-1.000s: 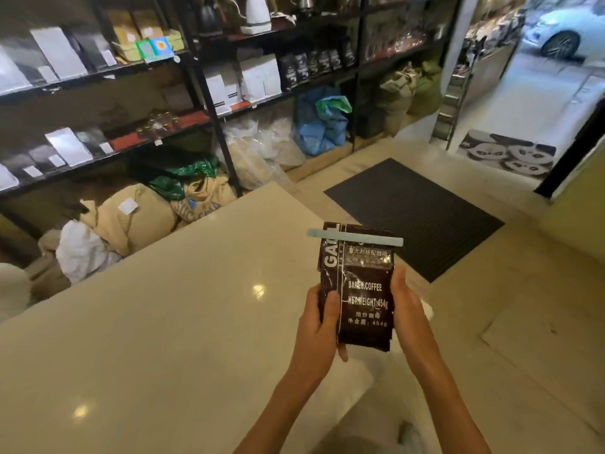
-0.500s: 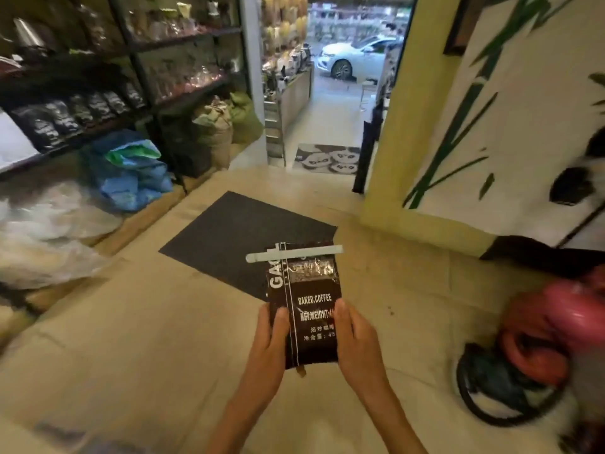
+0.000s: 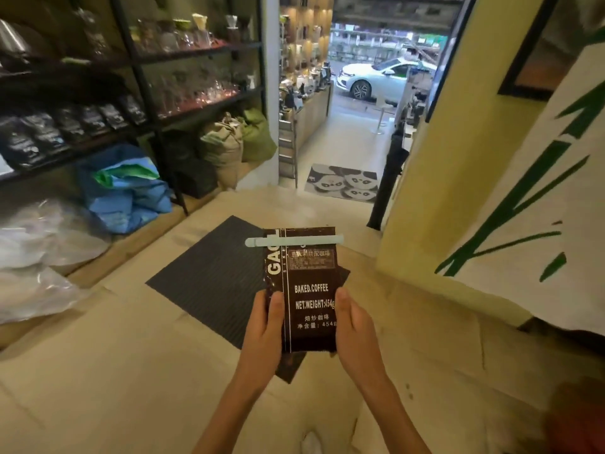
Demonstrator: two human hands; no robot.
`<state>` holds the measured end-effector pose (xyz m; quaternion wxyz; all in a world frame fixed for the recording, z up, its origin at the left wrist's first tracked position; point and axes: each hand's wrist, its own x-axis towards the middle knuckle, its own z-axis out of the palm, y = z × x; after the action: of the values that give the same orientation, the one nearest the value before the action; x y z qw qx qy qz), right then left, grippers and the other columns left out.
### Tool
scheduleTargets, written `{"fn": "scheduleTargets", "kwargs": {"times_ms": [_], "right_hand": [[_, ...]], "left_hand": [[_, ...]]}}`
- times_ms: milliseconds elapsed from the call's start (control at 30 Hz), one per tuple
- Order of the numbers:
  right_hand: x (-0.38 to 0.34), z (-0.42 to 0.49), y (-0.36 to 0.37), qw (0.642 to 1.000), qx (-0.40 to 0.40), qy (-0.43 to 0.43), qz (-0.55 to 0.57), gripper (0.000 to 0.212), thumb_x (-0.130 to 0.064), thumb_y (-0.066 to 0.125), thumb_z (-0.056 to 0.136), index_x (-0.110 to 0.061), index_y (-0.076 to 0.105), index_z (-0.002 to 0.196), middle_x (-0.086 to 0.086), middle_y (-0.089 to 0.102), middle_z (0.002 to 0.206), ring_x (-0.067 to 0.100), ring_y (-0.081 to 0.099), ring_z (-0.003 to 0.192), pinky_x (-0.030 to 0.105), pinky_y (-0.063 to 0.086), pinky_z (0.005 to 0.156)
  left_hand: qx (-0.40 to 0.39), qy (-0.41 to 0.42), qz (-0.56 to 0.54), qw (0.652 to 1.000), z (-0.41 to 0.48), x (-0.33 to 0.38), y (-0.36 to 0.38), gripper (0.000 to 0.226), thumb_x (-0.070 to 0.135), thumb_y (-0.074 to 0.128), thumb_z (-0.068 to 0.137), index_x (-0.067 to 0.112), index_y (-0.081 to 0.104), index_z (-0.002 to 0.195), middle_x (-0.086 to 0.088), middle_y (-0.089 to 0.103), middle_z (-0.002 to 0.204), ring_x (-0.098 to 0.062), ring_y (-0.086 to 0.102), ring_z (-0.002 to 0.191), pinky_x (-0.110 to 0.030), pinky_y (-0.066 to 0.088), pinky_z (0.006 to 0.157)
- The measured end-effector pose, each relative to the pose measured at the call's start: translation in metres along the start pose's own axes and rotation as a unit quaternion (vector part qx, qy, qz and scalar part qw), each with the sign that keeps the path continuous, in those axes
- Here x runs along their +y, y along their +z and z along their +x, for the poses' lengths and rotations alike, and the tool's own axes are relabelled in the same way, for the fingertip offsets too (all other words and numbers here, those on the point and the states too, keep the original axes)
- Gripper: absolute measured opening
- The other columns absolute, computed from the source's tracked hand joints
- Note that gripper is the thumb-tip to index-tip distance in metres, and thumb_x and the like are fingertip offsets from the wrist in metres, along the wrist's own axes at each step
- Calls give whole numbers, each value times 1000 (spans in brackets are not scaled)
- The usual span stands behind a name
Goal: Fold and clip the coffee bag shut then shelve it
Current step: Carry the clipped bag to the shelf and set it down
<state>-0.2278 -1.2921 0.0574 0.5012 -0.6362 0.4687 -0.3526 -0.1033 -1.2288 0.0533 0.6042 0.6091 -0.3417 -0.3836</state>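
Shelving step: we hold the clipped coffee bag [image 3: 307, 290] upright between left hand [image 3: 265, 326] and right hand [image 3: 355, 329], clip [image 3: 294, 240] level, toward the shelf [image 3: 98, 139].

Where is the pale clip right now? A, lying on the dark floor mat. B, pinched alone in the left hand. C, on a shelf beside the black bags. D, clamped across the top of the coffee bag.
D: the clip runs across the folded top of the coffee bag, which the left hand and right hand hold by its lower sides.

Tan floor [image 3: 114, 371]: dark ribbed mat [image 3: 209, 283], panda mat [image 3: 343, 183].
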Motion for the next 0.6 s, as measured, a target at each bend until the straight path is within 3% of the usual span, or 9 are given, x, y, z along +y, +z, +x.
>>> {"fn": "scheduleTargets", "kwargs": {"times_ms": [133,267,333,433,600], "right_hand": [[-49,119,56,994,-102,-28,-5,33,-50,31,97,-34,60,93,-4,73,89,4,71,84,27,59,74],[-97,195,133,972,-217,-89,17,27,-46,33,94,-34,57,98,-6,71,92,-5,69,82,14,55,62],[-115,221,188,951,-291,-98,37,24,-42,35,95,-32,57,100,-5,71,90,-5,70,82,11,54,60],[-133,245,278,908,-404,-93,55,30,-44,38,90,-27,59,104,-3,74,89,5,73,85,18,57,60],[-152,276,438,847,-516,-120,47,37,-44,37,95,-21,64,104,1,75,93,11,73,85,28,59,69]], "left_hand": [[95,5,-34,995,99,33,-39,38,55,36,83,38,46,115,3,67,105,2,71,83,-19,58,58],[204,24,-33,978,158,62,-104,48,54,36,84,27,45,123,-3,70,102,-8,74,75,-19,57,53],[262,35,-25,964,177,70,-150,46,51,37,86,25,44,123,-5,70,103,-10,74,77,-20,56,54],[355,36,-31,934,196,67,-224,40,46,38,89,24,47,121,2,72,102,-4,73,87,-20,59,63],[480,22,-14,877,226,51,-352,26,37,37,100,25,49,119,-1,72,103,-11,73,84,-22,57,55]]}}
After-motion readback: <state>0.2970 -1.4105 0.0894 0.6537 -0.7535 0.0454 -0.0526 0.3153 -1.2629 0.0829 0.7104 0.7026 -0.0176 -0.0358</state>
